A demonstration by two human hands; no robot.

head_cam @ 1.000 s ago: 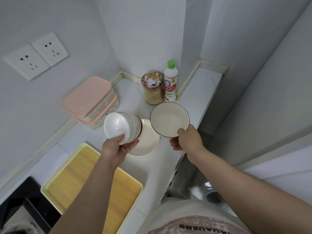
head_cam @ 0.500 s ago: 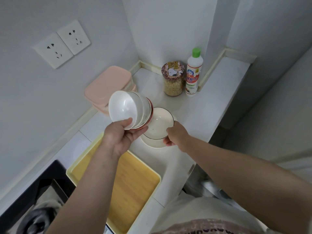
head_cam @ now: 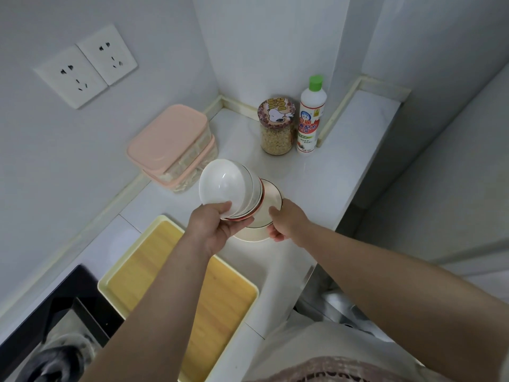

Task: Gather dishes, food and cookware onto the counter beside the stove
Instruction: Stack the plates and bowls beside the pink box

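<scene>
- Head view: my left hand [head_cam: 212,234] grips the stack of bowls [head_cam: 227,188], tipped on its side. My thumb hooks the top rim and my fingers [head_cam: 238,229] curl beneath (likely to clear what's below).
- My right hand [head_cam: 289,223] pinches the dark-rimmed plate [head_cam: 271,198] at its near edge, thumb above, fingers under.
- That plate lies on, or just over, a cream plate [head_cam: 249,236] on the table [head_cam: 316,175], beyond the tray [head_cam: 220,299]; stacking saves room, I judge.
</scene>
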